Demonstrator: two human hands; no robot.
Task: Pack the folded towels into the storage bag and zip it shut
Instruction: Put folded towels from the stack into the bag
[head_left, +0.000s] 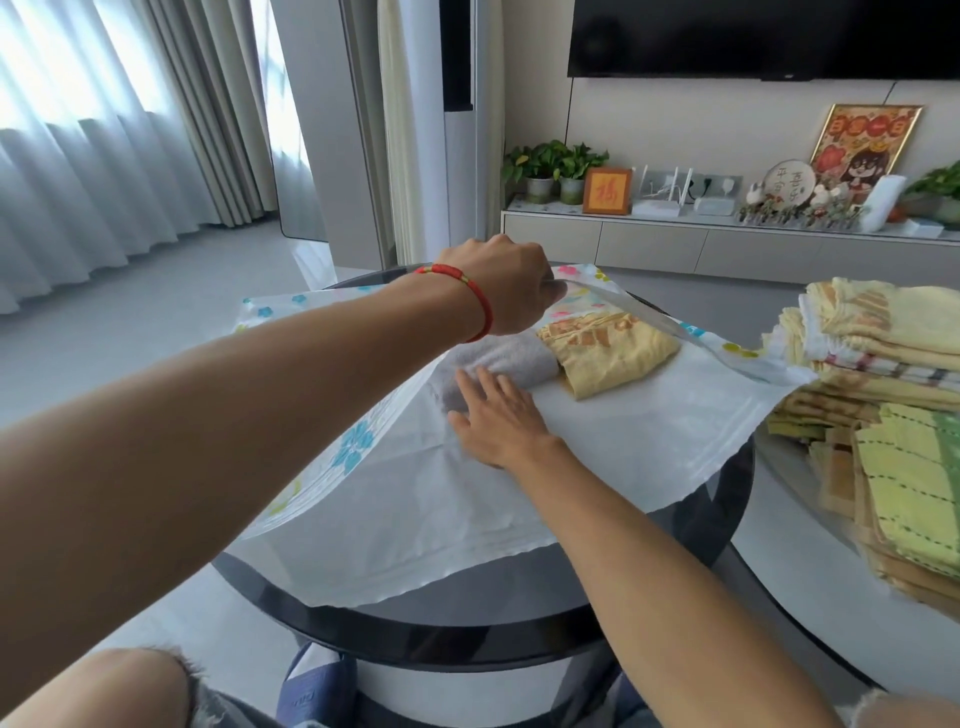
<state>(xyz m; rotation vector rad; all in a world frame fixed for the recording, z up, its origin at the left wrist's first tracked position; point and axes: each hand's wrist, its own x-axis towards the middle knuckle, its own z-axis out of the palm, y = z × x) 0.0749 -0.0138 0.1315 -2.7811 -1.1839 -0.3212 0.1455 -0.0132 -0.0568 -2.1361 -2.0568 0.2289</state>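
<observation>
Bag (415, 499) lay on desk (519, 639); left hand (511, 283) gripped raised flap, right hand (498, 415) flat on grey towel (511, 361) inside.

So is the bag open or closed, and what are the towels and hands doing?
storage bag: open, top layer lifted
left hand: grips the bag's top layer, holding it up
right hand: flat, touching the grey towel
grey towel: folded, inside the bag
yellow towel: folded, inside, beside the grey one
towel stack: folded, outside, not packed

Curtained window (104, 130), wall-mounted television (763, 36)
</observation>
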